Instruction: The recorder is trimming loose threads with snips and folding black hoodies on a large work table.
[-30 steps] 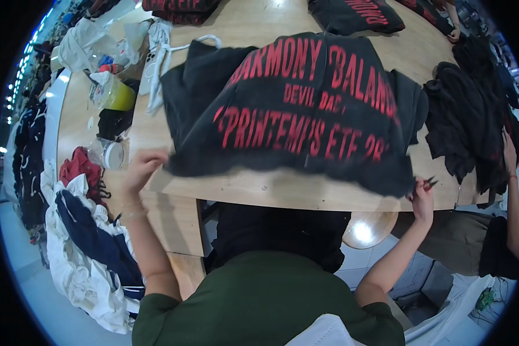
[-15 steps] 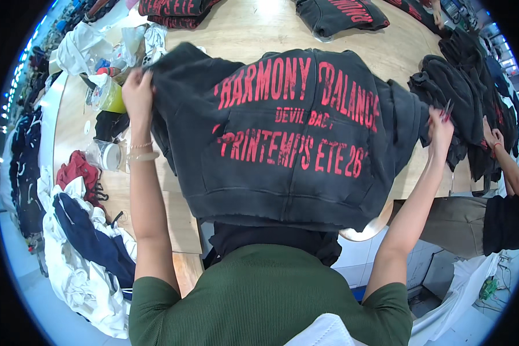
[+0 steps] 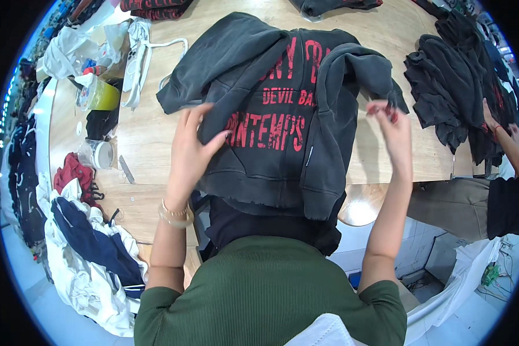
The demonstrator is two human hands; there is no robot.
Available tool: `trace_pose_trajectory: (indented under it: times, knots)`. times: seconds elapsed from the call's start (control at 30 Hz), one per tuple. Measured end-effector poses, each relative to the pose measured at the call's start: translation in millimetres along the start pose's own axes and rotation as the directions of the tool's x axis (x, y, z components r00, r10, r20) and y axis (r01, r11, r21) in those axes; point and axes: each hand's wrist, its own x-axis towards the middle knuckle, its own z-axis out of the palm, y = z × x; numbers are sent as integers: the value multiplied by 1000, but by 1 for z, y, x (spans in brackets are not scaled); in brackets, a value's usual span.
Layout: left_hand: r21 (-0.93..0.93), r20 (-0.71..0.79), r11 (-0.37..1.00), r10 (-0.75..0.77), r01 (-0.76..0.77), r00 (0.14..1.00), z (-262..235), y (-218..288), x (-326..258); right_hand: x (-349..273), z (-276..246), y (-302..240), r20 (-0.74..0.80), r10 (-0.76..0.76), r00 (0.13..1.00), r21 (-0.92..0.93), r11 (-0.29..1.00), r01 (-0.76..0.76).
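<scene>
A washed dark grey sweatshirt (image 3: 282, 124) with red printed lettering lies front up before me, its hem toward my body. Both sleeves are folded inward over the print, the left sleeve (image 3: 228, 57) bulging up at the far left and the right sleeve (image 3: 323, 155) running down the front. My left hand (image 3: 191, 147) is at the sweatshirt's left edge with thumb and fingers apart. Just off the right side, my right hand (image 3: 393, 130) is closed around small dark thread snips (image 3: 392, 102), close to the shoulder fold of the right sleeve.
Folded dark garments (image 3: 155, 8) lie at the table's far edge. A heap of dark clothing (image 3: 438, 86) is on the right, near another person's hand (image 3: 490, 118). On the left are a yellow container (image 3: 104, 95), a clear jar (image 3: 98, 154), red cloth (image 3: 75, 173) and white-and-navy garments (image 3: 92, 242).
Both hands have moved inward from the outstretched sleeves. The sleeves now fold over the front, covering part of the lettering. My left hand has let go of the fabric.
</scene>
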Motion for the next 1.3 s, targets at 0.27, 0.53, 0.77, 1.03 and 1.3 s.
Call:
trace_pose_trajectory:
  times: [0.27, 0.53, 0.77, 1.03, 1.3]
  knots:
    - [170, -112, 983, -50, 69, 992, 38, 43, -61, -62, 92, -6, -193, 86, 977, -205, 971, -126]
    - [253, -6, 967, 10, -8, 1000, 43, 42, -67, -40, 95, 17, -304, -14, 953, -252, 966, -66]
    - [240, -29, 971, 7, 0, 1000, 59, 40, -66, -45, 78, 34, -171, 404, 899, 404, 861, -310]
    - [350, -277, 935, 39, 63, 960, 60, 16, 35, -23, 73, 30, -192, 220, 956, 385, 913, -133]
    - [-222, -171, 951, -255, 215, 952, -60, -42, 4, -67, -71, 21, -485, 173, 857, 2, 980, -197]
